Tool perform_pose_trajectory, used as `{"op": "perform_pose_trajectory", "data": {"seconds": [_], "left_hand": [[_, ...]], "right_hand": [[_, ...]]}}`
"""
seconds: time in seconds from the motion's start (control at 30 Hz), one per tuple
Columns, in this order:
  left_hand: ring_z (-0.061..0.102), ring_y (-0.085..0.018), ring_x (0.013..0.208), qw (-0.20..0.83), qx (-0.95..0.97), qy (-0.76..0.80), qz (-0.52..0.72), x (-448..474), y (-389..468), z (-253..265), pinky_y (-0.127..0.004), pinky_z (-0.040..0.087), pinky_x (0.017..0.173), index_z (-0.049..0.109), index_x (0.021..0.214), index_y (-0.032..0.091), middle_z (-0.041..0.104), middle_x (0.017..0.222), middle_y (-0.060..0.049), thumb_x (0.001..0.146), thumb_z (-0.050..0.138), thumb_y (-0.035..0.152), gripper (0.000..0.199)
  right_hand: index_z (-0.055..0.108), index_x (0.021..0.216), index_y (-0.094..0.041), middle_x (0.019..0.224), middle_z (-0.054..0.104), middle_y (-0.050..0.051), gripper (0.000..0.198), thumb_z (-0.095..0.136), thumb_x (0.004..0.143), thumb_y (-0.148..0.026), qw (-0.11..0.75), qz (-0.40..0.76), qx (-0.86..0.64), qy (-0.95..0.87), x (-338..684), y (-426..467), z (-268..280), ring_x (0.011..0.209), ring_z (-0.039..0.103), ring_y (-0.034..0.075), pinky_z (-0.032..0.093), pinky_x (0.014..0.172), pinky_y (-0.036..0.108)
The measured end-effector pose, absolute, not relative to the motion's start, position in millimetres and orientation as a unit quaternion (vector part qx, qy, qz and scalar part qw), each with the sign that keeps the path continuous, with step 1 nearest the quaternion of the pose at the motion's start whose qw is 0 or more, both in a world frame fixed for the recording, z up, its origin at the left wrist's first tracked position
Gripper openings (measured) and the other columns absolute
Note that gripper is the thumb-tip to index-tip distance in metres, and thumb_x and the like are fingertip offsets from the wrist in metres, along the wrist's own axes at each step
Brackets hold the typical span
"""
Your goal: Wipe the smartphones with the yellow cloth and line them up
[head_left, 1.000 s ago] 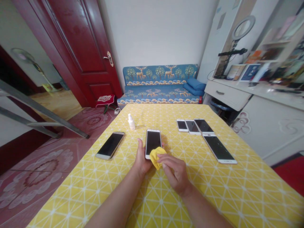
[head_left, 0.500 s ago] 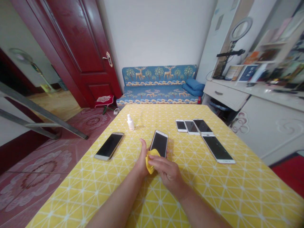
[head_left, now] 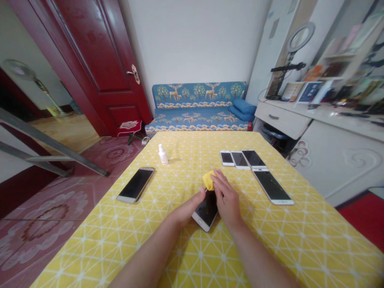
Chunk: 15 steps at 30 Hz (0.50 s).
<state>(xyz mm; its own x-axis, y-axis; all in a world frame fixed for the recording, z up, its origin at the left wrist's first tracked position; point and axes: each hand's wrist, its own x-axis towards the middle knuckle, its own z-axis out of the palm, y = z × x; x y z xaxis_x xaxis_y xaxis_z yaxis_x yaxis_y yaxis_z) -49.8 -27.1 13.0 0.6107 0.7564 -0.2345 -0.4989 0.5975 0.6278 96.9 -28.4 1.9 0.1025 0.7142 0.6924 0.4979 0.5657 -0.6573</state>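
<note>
A white-framed smartphone (head_left: 206, 212) with a dark screen is held in my left hand (head_left: 189, 206), the thumb along its left edge and the other fingers hidden beneath. My right hand (head_left: 228, 200) grips a yellow cloth (head_left: 208, 180) and presses it at the phone's far end, covering that end. To the left lies another phone (head_left: 136, 185), face up. A small white spray bottle (head_left: 163, 155) stands upright beyond it.
Several white-framed phones lie face up on the right, a large one (head_left: 272, 187) nearest. All rest on a table with a yellow patterned cloth (head_left: 120, 248). Behind it stands a blue sofa (head_left: 192, 116); a white cabinet (head_left: 330, 152) flanks the right side.
My right hand has moved the yellow cloth from the phone's near end to its far end. The phone has come nearer to me, and its near end now shows.
</note>
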Motion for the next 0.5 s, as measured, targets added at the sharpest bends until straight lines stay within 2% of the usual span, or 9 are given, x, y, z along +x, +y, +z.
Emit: {"op": "perform_pose_trajectory", "data": {"seconds": [0.1, 0.17, 0.3, 0.4, 0.5], "left_hand": [[0.07, -0.025, 0.078, 0.836, 0.357, 0.26, 0.326, -51, -28, 18, -0.031, 0.052, 0.07, 0.06, 0.119, 0.011, 0.072, 0.096, -0.017, 0.084, 0.061, 0.039, 0.045], [0.07, -0.027, 0.077, 0.825, 0.378, 0.272, 0.32, -52, -27, 21, -0.034, 0.053, 0.069, 0.059, 0.118, 0.011, 0.071, 0.097, -0.019, 0.083, 0.06, 0.043, 0.047], [0.07, -0.028, 0.077, 0.818, 0.325, 0.296, 0.37, -55, -22, 22, -0.039, 0.054, 0.07, 0.059, 0.114, 0.013, 0.071, 0.097, -0.016, 0.082, 0.061, 0.04, 0.042], [0.069, -0.024, 0.071, 0.797, 0.299, 0.314, 0.42, -55, -17, 20, -0.034, 0.054, 0.066, 0.061, 0.106, 0.011, 0.072, 0.09, -0.014, 0.08, 0.064, 0.038, 0.038], [0.066, -0.017, 0.061, 0.753, 0.286, 0.341, 0.485, -53, -13, 17, -0.027, 0.051, 0.058, 0.062, 0.096, 0.011, 0.071, 0.078, -0.009, 0.076, 0.07, 0.036, 0.034]], "right_hand": [[0.065, 0.118, -0.022, 0.125, 0.063, 0.009, 0.033, 0.044, 0.093, -0.027, 0.599, 0.103, -0.519, -0.601, 109, -24, 0, 0.118, 0.058, 0.023, 0.043, 0.101, 0.044], [0.069, 0.109, -0.019, 0.11, 0.071, 0.01, 0.032, 0.046, 0.092, -0.032, 0.603, 0.12, -0.565, -0.55, 116, -22, -3, 0.102, 0.065, 0.023, 0.049, 0.09, 0.04], [0.07, 0.083, -0.016, 0.073, 0.069, 0.003, 0.029, 0.052, 0.086, -0.038, 0.624, 0.211, -0.605, -0.448, 123, -18, -11, 0.07, 0.062, 0.019, 0.047, 0.066, 0.03], [0.068, 0.088, -0.015, 0.08, 0.069, 0.003, 0.029, 0.054, 0.084, -0.04, 0.665, 0.265, -0.577, -0.394, 116, -19, -10, 0.075, 0.061, 0.018, 0.047, 0.068, 0.029], [0.068, 0.099, -0.017, 0.102, 0.071, 0.006, 0.03, 0.054, 0.087, -0.04, 0.697, 0.308, -0.516, -0.391, 99, -27, 1, 0.095, 0.063, 0.021, 0.048, 0.084, 0.033]]}}
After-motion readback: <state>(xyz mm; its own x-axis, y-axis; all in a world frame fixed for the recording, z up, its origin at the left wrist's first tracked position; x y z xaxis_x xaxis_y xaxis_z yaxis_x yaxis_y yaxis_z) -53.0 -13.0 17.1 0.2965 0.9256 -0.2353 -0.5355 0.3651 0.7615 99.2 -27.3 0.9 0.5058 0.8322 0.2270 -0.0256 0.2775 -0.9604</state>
